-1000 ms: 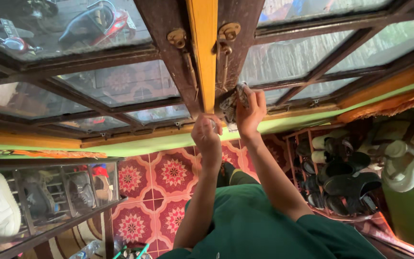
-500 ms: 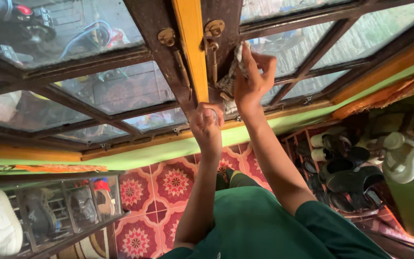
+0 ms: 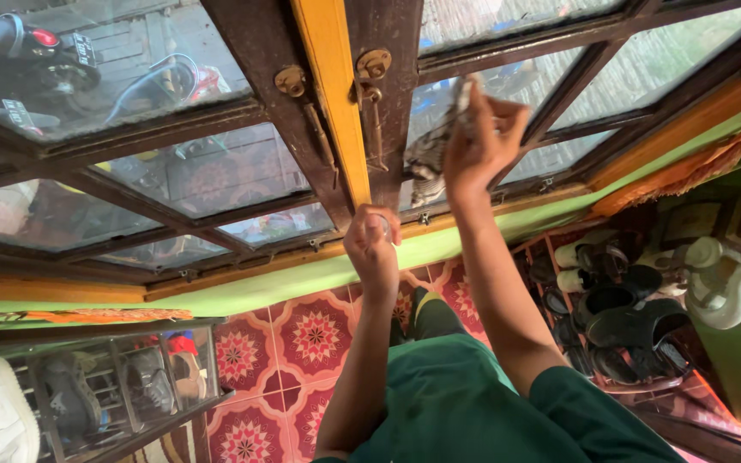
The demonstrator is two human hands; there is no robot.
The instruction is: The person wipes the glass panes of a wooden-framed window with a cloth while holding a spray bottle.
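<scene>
a: what sits left of the yellow post [image 3: 334,103]?

b: dark-framed panes [image 3: 207,167], with motorbikes [image 3: 36,51] seen through the glass. nearer the post, a brass latch [image 3: 291,81] is fixed to the frame.

a: and the left hand [image 3: 372,240]?

b: just below the foot of the post, curled narrow into a loose fist. something small and pale shows inside the curl; i cannot tell what it is.

a: right of the post?

b: a second latch [image 3: 373,67] beside it, then the rag [image 3: 433,159], pressed flat on the pane just right of the post. the right hand [image 3: 480,141] grips the rag, fingers bunched around its top, thumb spread.

a: further right?

b: more panes, and lower down a shoe rack [image 3: 619,317] with dark sandals, well apart from the post.
</scene>
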